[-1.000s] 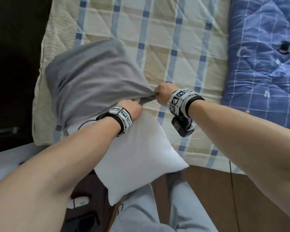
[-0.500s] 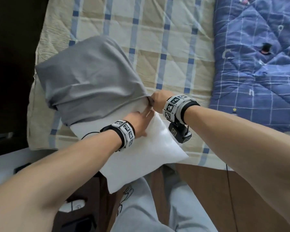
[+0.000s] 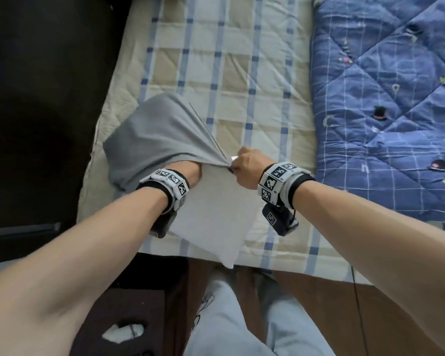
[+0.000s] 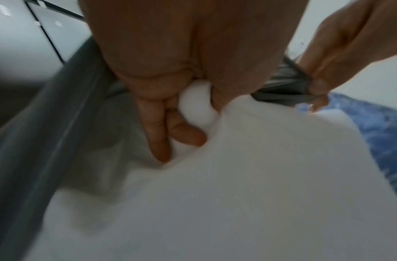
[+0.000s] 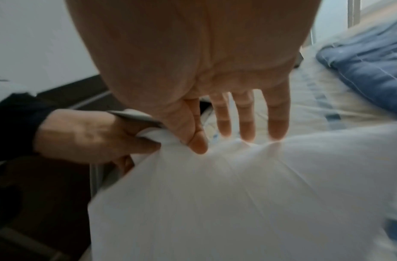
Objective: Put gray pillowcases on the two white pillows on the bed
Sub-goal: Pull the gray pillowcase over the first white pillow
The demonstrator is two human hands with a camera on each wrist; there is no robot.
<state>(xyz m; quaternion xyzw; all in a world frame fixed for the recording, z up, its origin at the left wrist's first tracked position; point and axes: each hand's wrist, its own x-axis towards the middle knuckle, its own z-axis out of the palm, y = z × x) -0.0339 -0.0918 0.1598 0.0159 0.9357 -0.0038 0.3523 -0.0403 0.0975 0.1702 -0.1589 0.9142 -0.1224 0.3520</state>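
Your right hand [image 3: 244, 167] pinches the gray pillowcase [image 3: 159, 140] hem; your left hand [image 4: 182, 91], seemingly inside it, grips the white pillow [image 3: 216, 217]. Pulling unevenly could bunch the stuffing.

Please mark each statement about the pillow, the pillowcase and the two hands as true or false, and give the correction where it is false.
1. The pillowcase covers the whole pillow. False: the near part of the pillow is bare.
2. The right hand pinches the pillowcase edge. True.
3. The left hand lies idle on the quilt. False: it grips the pillow inside the pillowcase.
4. The quilt is on the right side of the bed. True.
5. One pillow corner hangs over the bed's near edge. True.
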